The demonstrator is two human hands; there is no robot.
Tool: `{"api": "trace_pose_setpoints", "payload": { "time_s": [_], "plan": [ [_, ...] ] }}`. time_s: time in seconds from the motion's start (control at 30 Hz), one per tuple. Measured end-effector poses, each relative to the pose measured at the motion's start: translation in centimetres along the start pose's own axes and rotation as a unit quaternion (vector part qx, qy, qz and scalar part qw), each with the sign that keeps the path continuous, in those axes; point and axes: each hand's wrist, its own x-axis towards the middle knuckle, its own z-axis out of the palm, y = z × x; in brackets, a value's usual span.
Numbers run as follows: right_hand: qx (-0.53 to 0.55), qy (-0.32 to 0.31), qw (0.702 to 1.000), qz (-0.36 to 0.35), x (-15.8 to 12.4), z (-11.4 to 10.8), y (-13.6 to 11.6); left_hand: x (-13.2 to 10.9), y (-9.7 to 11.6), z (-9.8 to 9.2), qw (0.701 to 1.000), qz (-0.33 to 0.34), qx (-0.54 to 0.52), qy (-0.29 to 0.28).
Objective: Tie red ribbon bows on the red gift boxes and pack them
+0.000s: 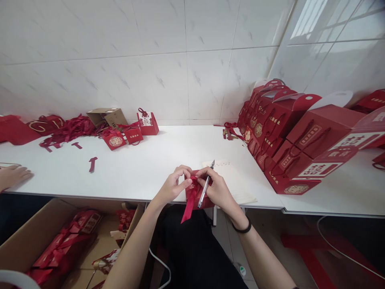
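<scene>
A small red gift box (pixel 206 202) with gold print sits at the table's front edge between my hands. On top of it is a red ribbon (pixel 189 206), one tail hanging down over the front. My left hand (pixel 176 185) pinches the ribbon near its knot. From the other side my right hand (pixel 215 186) also has its fingertips closed on the ribbon. A clear-barrelled pen (pixel 206 184) is tucked across the right hand's fingers, tip pointing up and away. Under and beside the box lies a sheet of paper (pixel 237 186) with writing near its top.
Stacked red gift boxes (pixel 296 150) with rope handles stand at the right. Back left are a ribbon pile (pixel 73 129), an open brown carton (pixel 112 118) and small red boxes (pixel 148 124). Below left, a large cardboard box (pixel 87 265) holds red packages. Another person's hand (pixel 15 176) rests at far left.
</scene>
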Motion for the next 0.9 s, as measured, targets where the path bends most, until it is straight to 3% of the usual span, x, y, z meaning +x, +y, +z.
{"api": "trace_pose_setpoints", "payload": {
  "time_s": [0.3, 0.57, 0.9],
  "plan": [
    [-0.002, -0.003, 1.000, -0.007, 0.02, -0.12, 0.04, 0.09, -0.48, -0.31, 0.997, -0.017, 0.069, -0.006],
    [-0.006, 0.003, 1.000, -0.008, 0.00, -0.08, 0.01, 0.21, -0.20, 0.05, 0.998, -0.020, 0.066, 0.005],
    [-0.012, 0.001, 1.000, -0.008, 0.02, -0.11, 0.10, 0.48, -0.22, 0.00, 1.000, 0.014, -0.022, -0.013]
  ]
}}
